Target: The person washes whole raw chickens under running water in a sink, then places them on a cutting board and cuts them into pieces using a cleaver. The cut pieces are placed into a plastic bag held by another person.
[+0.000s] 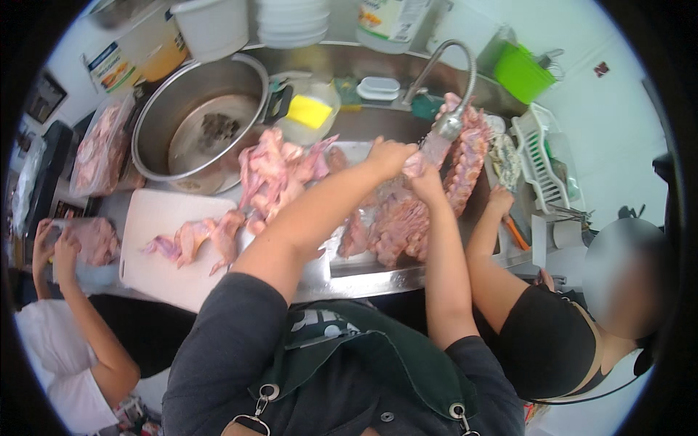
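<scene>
My left hand (388, 158) and my right hand (427, 187) meet over the sink, both closed on a pale pink piece of raw meat (414, 164). Water from the spray head (450, 126) of a flexible faucet runs down onto it. My fingers hide much of this piece. Below my hands, a heap of raw meat with bony ridges (401, 223) lies in the metal sink (376, 283). A long ridged piece of meat on the bone (468, 169) leans along the sink's right side. Left of my hands, raw poultry pieces (275, 169) are piled beside the sink.
A white cutting board (147, 218) bears poultry parts (204, 237). Behind it stands a large metal pot (143, 136). A yellow sponge (309, 111) is near the back. One co-worker's hand (500, 201) reaches in from the right; another's hands (66, 250) hold a bag of meat at left.
</scene>
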`<action>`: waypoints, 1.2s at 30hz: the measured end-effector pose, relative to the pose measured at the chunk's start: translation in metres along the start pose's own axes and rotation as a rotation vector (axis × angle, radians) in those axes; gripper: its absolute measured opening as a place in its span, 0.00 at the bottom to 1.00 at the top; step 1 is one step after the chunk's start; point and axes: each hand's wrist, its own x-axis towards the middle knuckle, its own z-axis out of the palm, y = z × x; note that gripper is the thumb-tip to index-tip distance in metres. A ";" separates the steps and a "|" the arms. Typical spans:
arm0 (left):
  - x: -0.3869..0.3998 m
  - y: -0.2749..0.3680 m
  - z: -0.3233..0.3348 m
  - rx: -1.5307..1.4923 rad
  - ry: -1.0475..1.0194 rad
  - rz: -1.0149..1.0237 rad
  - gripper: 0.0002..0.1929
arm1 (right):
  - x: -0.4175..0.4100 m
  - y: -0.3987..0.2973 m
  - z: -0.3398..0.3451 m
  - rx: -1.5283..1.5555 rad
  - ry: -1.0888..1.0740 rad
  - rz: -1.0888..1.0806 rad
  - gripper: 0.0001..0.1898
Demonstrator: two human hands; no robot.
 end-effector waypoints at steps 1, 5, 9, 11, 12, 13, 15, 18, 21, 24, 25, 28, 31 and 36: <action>-0.006 -0.008 -0.003 0.058 -0.061 0.055 0.19 | -0.008 -0.008 0.004 0.001 -0.053 -0.042 0.17; -0.038 -0.011 -0.029 0.204 -0.199 0.204 0.17 | -0.033 -0.027 0.013 -0.108 -0.195 -0.022 0.20; -0.082 0.007 -0.074 0.215 0.042 0.140 0.18 | -0.039 -0.044 0.026 0.260 -0.267 -0.076 0.23; -0.120 0.013 -0.105 0.105 0.105 -0.054 0.20 | -0.040 -0.085 0.033 0.545 -0.342 -0.078 0.24; -0.142 0.016 -0.121 0.062 0.186 -0.087 0.23 | -0.035 -0.079 0.034 0.472 -0.477 -0.003 0.24; -0.166 0.017 -0.131 0.020 0.267 -0.125 0.25 | -0.028 -0.069 0.035 0.397 -0.616 0.071 0.24; -0.213 0.012 -0.138 -0.015 0.420 -0.248 0.29 | -0.014 -0.058 0.051 0.078 -0.817 0.246 0.24; -0.259 0.000 -0.138 -0.027 0.332 -0.551 0.37 | -0.002 0.001 0.107 -0.470 -0.842 0.578 0.21; -0.283 -0.008 -0.122 0.015 0.384 -0.634 0.42 | -0.009 0.077 0.165 -0.634 -0.815 0.623 0.19; -0.289 -0.002 -0.117 0.122 0.358 -0.710 0.48 | -0.017 0.123 0.195 -0.572 -0.726 0.532 0.18; -0.290 0.000 -0.115 0.135 0.374 -0.729 0.50 | -0.019 0.134 0.198 -0.542 -0.688 0.500 0.18; -0.290 0.009 -0.117 0.137 0.420 -0.749 0.53 | -0.011 0.167 0.190 -0.518 -0.507 0.314 0.17; -0.288 0.017 -0.117 0.178 0.438 -0.722 0.54 | 0.001 0.173 0.153 -0.826 -0.444 -0.062 0.15; -0.273 0.045 -0.129 0.310 0.305 -0.700 0.53 | 0.016 0.087 0.067 -0.939 -0.044 -0.031 0.17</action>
